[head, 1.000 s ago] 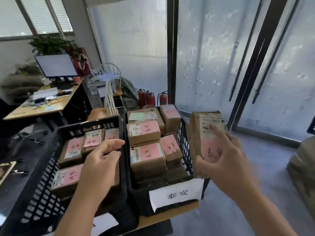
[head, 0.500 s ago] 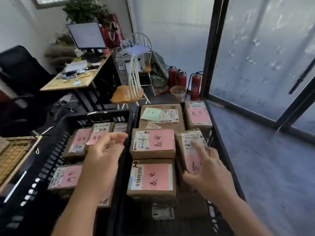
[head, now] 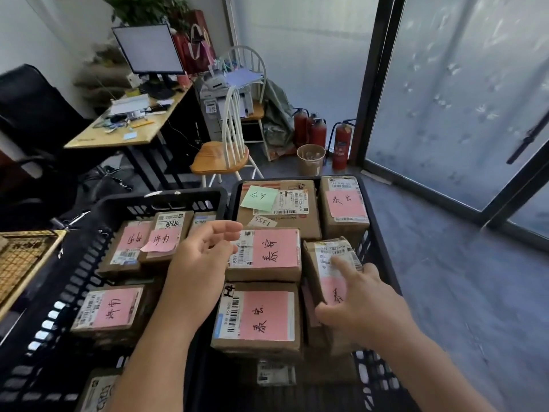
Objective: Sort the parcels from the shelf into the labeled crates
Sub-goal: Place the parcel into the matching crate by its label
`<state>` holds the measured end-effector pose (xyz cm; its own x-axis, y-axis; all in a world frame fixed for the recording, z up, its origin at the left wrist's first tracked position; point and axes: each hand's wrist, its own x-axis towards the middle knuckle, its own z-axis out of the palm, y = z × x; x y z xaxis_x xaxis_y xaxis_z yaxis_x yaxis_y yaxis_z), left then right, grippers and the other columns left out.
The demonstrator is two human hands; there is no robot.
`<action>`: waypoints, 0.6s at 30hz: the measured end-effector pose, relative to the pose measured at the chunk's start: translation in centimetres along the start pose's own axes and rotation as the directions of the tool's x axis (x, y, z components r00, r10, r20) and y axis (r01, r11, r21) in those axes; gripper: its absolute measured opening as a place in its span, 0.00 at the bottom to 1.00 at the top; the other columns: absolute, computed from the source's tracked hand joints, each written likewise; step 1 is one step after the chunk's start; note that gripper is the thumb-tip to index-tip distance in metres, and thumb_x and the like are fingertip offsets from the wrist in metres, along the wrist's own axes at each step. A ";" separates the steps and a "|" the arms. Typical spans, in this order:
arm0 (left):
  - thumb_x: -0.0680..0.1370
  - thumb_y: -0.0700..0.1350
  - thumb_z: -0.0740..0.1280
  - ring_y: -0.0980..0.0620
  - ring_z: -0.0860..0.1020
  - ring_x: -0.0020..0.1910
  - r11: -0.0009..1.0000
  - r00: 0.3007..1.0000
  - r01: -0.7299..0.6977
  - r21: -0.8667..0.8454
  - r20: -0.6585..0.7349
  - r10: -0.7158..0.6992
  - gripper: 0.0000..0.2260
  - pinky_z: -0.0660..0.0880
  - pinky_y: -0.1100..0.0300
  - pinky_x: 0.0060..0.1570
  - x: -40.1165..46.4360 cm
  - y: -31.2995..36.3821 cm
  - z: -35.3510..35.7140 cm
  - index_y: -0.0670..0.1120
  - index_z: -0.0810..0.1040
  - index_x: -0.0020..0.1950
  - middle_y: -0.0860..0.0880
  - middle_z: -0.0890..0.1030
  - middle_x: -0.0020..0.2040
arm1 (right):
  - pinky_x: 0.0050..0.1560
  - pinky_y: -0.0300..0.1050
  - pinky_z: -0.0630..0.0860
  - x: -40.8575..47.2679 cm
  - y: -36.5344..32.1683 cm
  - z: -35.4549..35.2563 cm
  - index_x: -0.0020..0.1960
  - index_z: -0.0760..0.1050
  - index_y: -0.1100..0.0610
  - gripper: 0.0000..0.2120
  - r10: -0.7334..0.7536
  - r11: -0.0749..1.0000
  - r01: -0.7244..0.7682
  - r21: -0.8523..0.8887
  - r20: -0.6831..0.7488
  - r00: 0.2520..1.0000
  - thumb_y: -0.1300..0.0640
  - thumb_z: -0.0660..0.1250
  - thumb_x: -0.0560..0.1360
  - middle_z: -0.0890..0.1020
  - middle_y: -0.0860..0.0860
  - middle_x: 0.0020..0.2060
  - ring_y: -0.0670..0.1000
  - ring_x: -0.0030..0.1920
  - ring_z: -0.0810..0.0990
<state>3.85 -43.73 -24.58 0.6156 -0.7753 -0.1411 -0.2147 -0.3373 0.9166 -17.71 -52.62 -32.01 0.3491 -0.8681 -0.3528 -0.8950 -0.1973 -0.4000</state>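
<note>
Two black plastic crates stand side by side, the left crate and the right crate, both filled with brown cardboard parcels bearing pink handwritten labels. My right hand holds a tilted parcel with a white shipping label and a pink label at the right crate's right side. The thumb is against the parcel's left face and the index finger lies along its top. My left hand hovers with relaxed fingers over the divide between the two crates and holds nothing.
Beyond the crates stand a wooden chair with white spindles, a desk with a monitor, a small bin and fire extinguishers. Glass doors run along the right. A yellow wire basket is at left.
My right hand brought the parcel down from beside the right crate and into its right side. The left hand stayed hovering between the crates. The view tilted downward.
</note>
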 end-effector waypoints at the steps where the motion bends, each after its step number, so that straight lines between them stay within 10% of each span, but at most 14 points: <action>1: 0.84 0.43 0.64 0.60 0.83 0.57 1.000 1.000 -0.002 0.002 0.004 0.002 0.13 0.79 0.45 0.67 0.1 0.0 0.0 0.60 0.84 0.55 0.59 0.85 0.56 | 0.48 0.45 0.78 -0.4 0.1 0.2 0.80 0.50 0.36 0.45 0.003 1.000 -0.003 0.000 0.005 1.000 0.35 0.66 0.68 0.66 0.50 0.62 0.52 0.50 0.76; 10: 0.84 0.44 0.65 0.57 0.82 0.61 0.999 1.000 -0.020 0.028 0.023 0.020 0.12 0.78 0.45 0.67 0.0 -0.2 -0.1 0.61 0.84 0.55 0.59 0.85 0.56 | 0.52 0.47 0.79 -0.7 0.4 2.9 0.79 0.45 0.34 0.45 0.039 0.999 -0.036 0.037 -0.079 0.996 0.31 0.64 0.68 0.63 0.48 0.56 0.50 0.51 0.73; 18: 0.84 0.41 0.65 0.62 0.80 0.57 0.996 0.998 -0.064 0.064 -0.004 0.064 0.12 0.76 0.60 0.56 -0.3 -0.6 -0.9 0.58 0.83 0.56 0.57 0.84 0.56 | 0.61 0.49 0.76 -0.5 -0.4 6.0 0.82 0.41 0.38 0.44 0.007 0.993 0.012 0.116 -0.162 0.987 0.27 0.57 0.73 0.59 0.54 0.76 0.54 0.71 0.67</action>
<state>4.53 -42.83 -24.75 0.6033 -0.7935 -0.0805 -0.3018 -0.3205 0.8979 -15.81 -49.35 -36.75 0.2929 -0.9319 -0.2139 -0.8525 -0.1533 -0.4998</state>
